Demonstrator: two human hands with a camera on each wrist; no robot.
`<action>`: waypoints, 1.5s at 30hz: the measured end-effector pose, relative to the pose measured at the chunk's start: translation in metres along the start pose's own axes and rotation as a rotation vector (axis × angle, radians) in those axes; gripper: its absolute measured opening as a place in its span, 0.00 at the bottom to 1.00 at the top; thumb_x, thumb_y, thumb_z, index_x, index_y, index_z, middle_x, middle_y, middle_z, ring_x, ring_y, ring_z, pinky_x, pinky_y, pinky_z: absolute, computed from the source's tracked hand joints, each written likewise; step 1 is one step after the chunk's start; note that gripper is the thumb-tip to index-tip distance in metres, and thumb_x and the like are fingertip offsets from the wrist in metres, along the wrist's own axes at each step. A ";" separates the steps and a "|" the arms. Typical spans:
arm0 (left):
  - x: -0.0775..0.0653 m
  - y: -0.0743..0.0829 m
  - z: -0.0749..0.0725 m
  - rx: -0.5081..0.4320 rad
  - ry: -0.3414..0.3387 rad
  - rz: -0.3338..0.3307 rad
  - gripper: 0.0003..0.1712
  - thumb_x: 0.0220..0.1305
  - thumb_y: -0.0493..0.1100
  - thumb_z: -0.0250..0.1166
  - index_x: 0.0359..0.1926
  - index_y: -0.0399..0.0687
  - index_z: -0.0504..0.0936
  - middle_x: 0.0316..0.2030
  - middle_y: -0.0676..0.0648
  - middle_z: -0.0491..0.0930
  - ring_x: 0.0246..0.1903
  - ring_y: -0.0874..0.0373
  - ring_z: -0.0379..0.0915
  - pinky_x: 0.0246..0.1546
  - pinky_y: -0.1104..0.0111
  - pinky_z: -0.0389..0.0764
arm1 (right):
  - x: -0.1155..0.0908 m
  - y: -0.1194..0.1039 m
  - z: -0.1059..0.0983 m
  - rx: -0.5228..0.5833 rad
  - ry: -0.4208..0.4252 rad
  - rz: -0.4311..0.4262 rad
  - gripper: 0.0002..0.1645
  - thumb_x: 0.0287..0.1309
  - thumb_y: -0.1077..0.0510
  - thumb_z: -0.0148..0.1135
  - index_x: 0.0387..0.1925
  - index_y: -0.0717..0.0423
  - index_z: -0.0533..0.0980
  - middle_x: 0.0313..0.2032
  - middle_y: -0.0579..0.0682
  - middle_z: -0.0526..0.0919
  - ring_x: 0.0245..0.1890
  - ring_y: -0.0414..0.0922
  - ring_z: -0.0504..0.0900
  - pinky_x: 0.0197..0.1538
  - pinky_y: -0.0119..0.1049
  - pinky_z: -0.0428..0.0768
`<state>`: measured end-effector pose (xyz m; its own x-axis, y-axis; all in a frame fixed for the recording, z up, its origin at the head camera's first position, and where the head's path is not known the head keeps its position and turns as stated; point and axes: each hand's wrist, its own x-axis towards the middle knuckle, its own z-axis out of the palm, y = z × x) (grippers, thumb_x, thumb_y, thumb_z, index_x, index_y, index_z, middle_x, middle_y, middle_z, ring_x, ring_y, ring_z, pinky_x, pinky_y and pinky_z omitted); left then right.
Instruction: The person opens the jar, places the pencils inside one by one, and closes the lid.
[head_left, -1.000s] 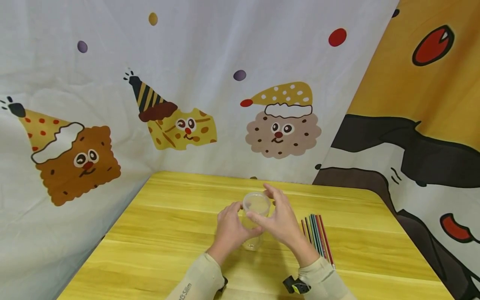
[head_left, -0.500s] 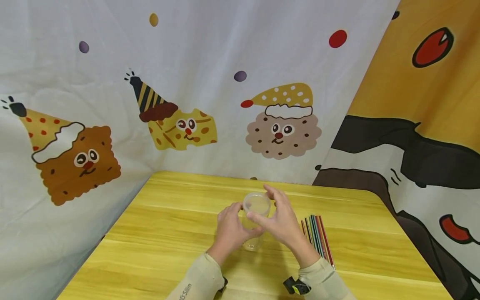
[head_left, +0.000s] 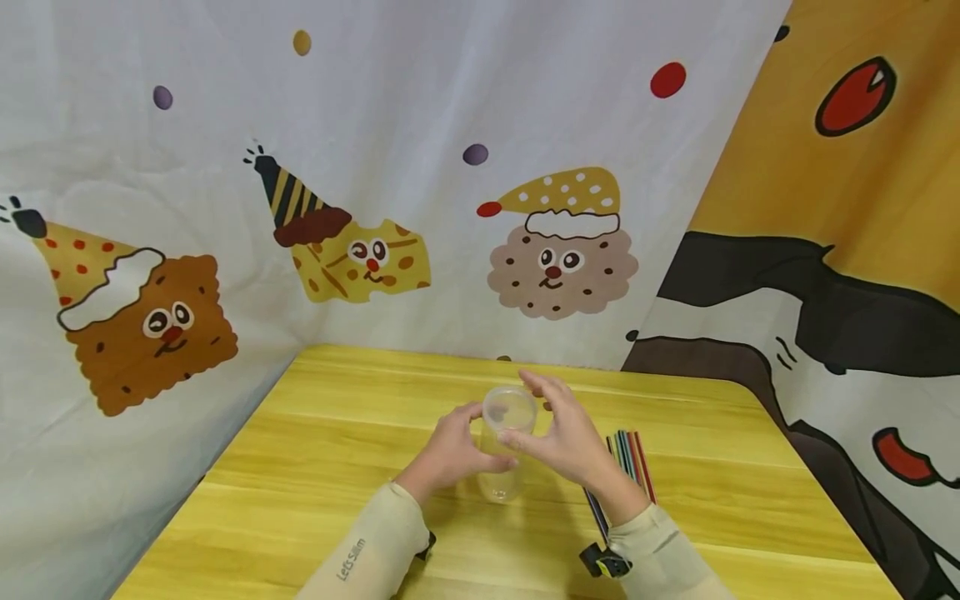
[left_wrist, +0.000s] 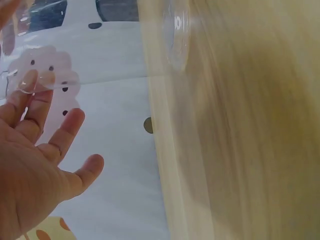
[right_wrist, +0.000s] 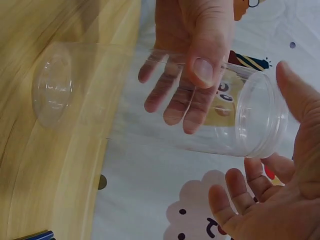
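Note:
A tall clear plastic jar [head_left: 501, 483] stands upright on the table, its round base [right_wrist: 50, 90] near the wood in the right wrist view. My left hand [head_left: 446, 450] grips its side, thumb across the near wall and fingers behind, seen through the plastic. At the top, my right hand [head_left: 562, 433] holds the wide clear rim [right_wrist: 262, 115] between thumb and fingers. The left wrist view catches my left fingers [left_wrist: 67, 135] spread along the jar, with the ring and little fingers off it. Inside the jar, only see-through plastic shows.
Several thin coloured sticks like pencils [head_left: 637, 458] lie on the yellow wooden table [head_left: 315, 500], partly behind my right forearm. A printed cloth [head_left: 412, 125] hangs behind the table and down its left side.
My left wrist has swung left, and its thumb lies differently on the jar. My right forearm has shifted right and covers more of the sticks. The jar stays in place.

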<state>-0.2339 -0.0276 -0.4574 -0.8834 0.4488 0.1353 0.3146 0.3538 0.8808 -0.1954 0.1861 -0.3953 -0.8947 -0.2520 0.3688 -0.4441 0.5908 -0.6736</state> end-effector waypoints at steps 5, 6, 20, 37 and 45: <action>0.001 0.000 -0.002 -0.013 -0.030 0.006 0.44 0.52 0.54 0.86 0.70 0.60 0.79 0.68 0.52 0.81 0.73 0.45 0.70 0.74 0.34 0.67 | 0.001 0.001 -0.001 -0.004 -0.002 -0.021 0.53 0.59 0.47 0.81 0.80 0.55 0.65 0.63 0.53 0.81 0.62 0.50 0.79 0.64 0.56 0.81; 0.001 0.000 -0.002 -0.010 -0.028 0.004 0.43 0.52 0.54 0.86 0.69 0.61 0.79 0.67 0.53 0.81 0.73 0.46 0.71 0.74 0.35 0.68 | 0.001 0.001 -0.002 0.002 -0.009 -0.030 0.52 0.60 0.49 0.80 0.80 0.55 0.65 0.64 0.53 0.81 0.63 0.51 0.80 0.64 0.55 0.82; 0.001 0.001 -0.002 -0.020 -0.037 0.005 0.42 0.53 0.52 0.86 0.69 0.66 0.79 0.68 0.53 0.81 0.73 0.46 0.70 0.75 0.34 0.66 | 0.001 -0.001 0.003 -0.040 -0.004 0.005 0.57 0.57 0.44 0.82 0.81 0.56 0.63 0.62 0.52 0.82 0.61 0.49 0.79 0.63 0.52 0.81; 0.001 0.000 -0.001 -0.031 -0.019 0.003 0.43 0.53 0.52 0.86 0.69 0.61 0.79 0.67 0.53 0.81 0.73 0.46 0.70 0.75 0.35 0.67 | 0.003 0.000 0.006 -0.018 0.046 -0.015 0.57 0.54 0.48 0.84 0.80 0.55 0.65 0.59 0.49 0.85 0.59 0.51 0.81 0.61 0.49 0.82; 0.001 0.000 0.000 -0.025 -0.018 -0.015 0.44 0.53 0.53 0.86 0.70 0.60 0.78 0.68 0.51 0.79 0.73 0.45 0.70 0.74 0.37 0.69 | 0.002 -0.005 -0.008 0.092 0.020 0.000 0.53 0.59 0.51 0.79 0.81 0.47 0.63 0.68 0.50 0.81 0.59 0.50 0.79 0.60 0.50 0.80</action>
<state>-0.2353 -0.0273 -0.4572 -0.8816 0.4582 0.1136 0.2922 0.3406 0.8936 -0.1949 0.1884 -0.3859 -0.8939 -0.2364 0.3808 -0.4475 0.5176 -0.7292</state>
